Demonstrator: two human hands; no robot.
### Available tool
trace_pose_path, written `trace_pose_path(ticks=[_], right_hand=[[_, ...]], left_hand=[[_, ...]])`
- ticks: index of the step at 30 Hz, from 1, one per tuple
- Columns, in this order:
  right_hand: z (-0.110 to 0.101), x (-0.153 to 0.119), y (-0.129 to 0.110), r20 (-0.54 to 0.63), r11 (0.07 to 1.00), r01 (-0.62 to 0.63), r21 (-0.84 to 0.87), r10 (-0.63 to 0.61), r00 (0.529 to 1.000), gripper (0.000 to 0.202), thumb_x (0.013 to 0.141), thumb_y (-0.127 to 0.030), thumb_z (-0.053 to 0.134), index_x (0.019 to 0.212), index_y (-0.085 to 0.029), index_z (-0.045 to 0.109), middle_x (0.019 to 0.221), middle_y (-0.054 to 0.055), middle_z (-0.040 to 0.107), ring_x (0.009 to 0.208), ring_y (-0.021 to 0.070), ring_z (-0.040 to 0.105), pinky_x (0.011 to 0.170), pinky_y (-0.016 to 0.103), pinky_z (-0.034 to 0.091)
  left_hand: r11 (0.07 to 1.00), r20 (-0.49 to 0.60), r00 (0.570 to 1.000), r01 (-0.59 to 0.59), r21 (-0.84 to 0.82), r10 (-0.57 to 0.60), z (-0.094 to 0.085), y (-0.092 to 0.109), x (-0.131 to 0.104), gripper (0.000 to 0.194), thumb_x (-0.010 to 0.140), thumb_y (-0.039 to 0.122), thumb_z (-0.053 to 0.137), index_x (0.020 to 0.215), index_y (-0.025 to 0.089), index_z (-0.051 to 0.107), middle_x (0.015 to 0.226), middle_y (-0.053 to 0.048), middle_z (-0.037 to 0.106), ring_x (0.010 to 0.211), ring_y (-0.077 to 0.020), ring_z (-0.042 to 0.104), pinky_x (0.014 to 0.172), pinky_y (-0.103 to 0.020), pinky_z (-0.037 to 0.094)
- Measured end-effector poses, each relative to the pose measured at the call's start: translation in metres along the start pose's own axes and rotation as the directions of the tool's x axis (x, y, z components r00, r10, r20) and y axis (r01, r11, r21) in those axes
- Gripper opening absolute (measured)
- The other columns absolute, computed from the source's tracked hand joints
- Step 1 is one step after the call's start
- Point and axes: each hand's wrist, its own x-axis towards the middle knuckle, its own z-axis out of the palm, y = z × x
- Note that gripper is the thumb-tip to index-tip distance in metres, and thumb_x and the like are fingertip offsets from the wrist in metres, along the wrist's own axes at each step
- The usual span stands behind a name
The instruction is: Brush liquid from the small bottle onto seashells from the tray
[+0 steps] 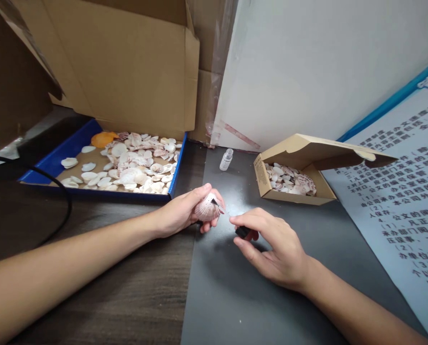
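Observation:
Near the middle of the head view, my left hand (pixel 184 211) holds a pinkish-white, ribbed scallop shell (pixel 204 210) between thumb and fingers. Small dark spots show on the shell's upper face. My right hand (pixel 271 242) grips the black cap of a small brush (pixel 242 232) between thumb and fingers. Its thin stem points up and left, and the dark tip appears to touch the shell. Beyond both hands stands a small, clear glass bottle (pixel 226 160) without a cap. Something small and black shows under my left fingers, too hidden to name.
A blue-edged box (pixel 102 193) at the left holds many shells and one orange piece. At the right, a smaller cardboard box (pixel 289 195) with a raised lid holds more shells. A printed sheet (pixel 400 201) lies far right; a black cable (pixel 69 211) curves at left.

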Motion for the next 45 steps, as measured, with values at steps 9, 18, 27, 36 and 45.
trace_pose_path(ticks=[9,18,27,36,45], right_hand=[[-0.0014,-0.0032,-0.0010,0.039,0.998,0.041,0.045,-0.043,0.998,0.015,0.099,-0.027,0.054,0.109,-0.016,0.059,0.080,0.002,0.068,0.063,0.0118,0.061,0.058,0.024,0.050],[0.0010,-0.0036,0.0002,0.005,0.998,0.041,0.041,-0.041,0.999,0.015,0.096,-0.025,0.061,0.109,-0.017,0.059,0.082,0.003,0.071,0.063,0.0113,0.063,0.058,0.023,0.050],[0.0032,-0.0008,-0.0030,-0.011,0.996,0.059,0.074,-0.059,0.998,0.013,0.095,-0.020,0.061,0.109,-0.018,0.060,0.083,0.004,0.072,0.070,0.0133,0.067,0.060,0.023,0.053],[-0.0007,-0.0025,-0.0049,0.017,0.992,0.052,0.118,-0.054,0.998,0.012,0.093,-0.020,0.061,0.104,-0.017,0.061,0.077,0.004,0.072,0.062,0.0145,0.067,0.057,0.026,0.052],[0.0016,0.0006,-0.0050,-0.023,1.000,-0.003,0.028,0.004,1.000,0.014,0.098,-0.028,0.058,0.110,-0.020,0.059,0.084,0.002,0.075,0.052,0.0087,0.061,0.052,0.021,0.051]], left_hand=[[1.000,-0.005,1.000,0.003,0.015,-0.003,0.0004,0.0003,0.0000,0.063,0.087,0.074,0.045,0.085,0.013,0.062,0.065,-0.003,0.058,0.057,-0.0129,0.053,0.050,-0.022,0.042],[0.998,0.045,0.999,-0.008,0.061,0.006,0.0016,0.0017,-0.0015,0.062,0.088,0.073,0.043,0.082,0.014,0.061,0.056,-0.002,0.056,0.050,-0.0128,0.049,0.048,-0.022,0.039],[0.996,0.042,0.999,0.011,0.094,-0.015,0.0023,0.0037,-0.0022,0.057,0.091,0.066,0.039,0.082,0.014,0.060,0.057,-0.001,0.053,0.052,-0.0130,0.047,0.049,-0.023,0.038],[0.986,0.048,0.999,-0.011,0.164,0.003,0.0027,0.0035,-0.0029,0.058,0.095,0.065,0.030,0.081,0.015,0.058,0.058,0.000,0.051,0.051,-0.0122,0.044,0.050,-0.023,0.036],[0.979,0.083,0.997,-0.006,0.201,-0.011,0.0020,0.0046,-0.0046,0.049,0.094,0.058,0.034,0.087,0.016,0.058,0.064,-0.002,0.056,0.057,-0.0148,0.050,0.054,-0.026,0.041]])
